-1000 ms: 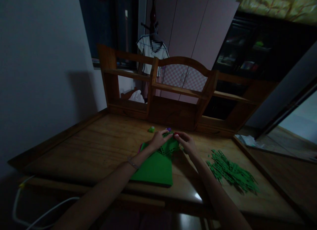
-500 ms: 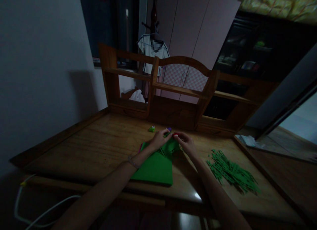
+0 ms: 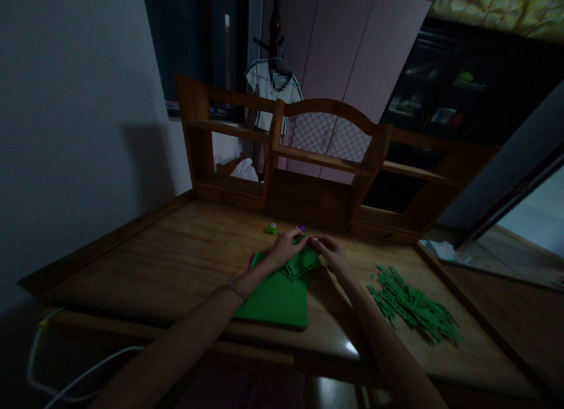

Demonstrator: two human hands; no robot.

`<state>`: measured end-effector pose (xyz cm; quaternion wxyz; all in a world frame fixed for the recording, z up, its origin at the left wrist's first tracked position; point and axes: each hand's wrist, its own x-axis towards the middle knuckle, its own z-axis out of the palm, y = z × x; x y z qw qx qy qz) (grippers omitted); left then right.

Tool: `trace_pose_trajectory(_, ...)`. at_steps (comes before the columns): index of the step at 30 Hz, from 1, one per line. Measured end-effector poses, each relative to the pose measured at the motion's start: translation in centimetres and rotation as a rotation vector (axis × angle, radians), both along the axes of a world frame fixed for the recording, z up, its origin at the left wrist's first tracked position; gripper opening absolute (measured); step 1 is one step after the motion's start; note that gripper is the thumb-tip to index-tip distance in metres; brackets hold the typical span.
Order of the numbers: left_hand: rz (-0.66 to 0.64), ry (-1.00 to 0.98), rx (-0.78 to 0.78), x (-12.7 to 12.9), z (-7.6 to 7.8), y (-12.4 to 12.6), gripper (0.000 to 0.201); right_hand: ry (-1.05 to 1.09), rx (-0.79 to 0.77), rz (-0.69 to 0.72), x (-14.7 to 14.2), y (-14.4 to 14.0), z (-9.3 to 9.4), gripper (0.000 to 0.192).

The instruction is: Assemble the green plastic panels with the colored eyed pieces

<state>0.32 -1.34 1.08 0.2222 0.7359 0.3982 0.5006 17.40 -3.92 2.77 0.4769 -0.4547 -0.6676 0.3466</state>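
At the back of the wooden desk stands a wooden hutch, its compartments open right through, except the lower middle one, which has a back board; a shallow drawer front runs along its base at the left. Through the lower left compartment a white bag shows beyond the hutch, its contents hidden. Farther back, the dark glass-fronted cabinet holds a small green item on one shelf and a few pale and reddish things lower down, too dim to name; yellow bundles lie on top of it. The pink wardrobe has its doors closed. At the desk, both forearms reach forward and converge. The left hand, a bracelet at its wrist, bends its fingers over the far edge of a green perforated sheet, gripping it. The right hand comes in from the other side, thumb and fingertips pinching a small red piece at that same edge. The sheet is tilted above the far end of a thick green slab. Beyond the hands sit a green figure and a purple item; green punched strips lie heaped to the right.
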Motion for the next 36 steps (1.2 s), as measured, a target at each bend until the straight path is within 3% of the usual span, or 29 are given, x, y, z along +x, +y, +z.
trace_pose_trajectory(25, -0.012, 0.020, -0.020, 0.13, 0.18, -0.30, 0.021, -0.032, -0.015, -0.037, 0.05, 0.58, -0.71, 0.037)
trace_pose_trajectory(36, 0.001, -0.043, -0.025, -0.23, 0.19, 0.05, 0.021, 0.077, -0.041, -0.011, 0.34, 0.23, -0.16, 0.033)
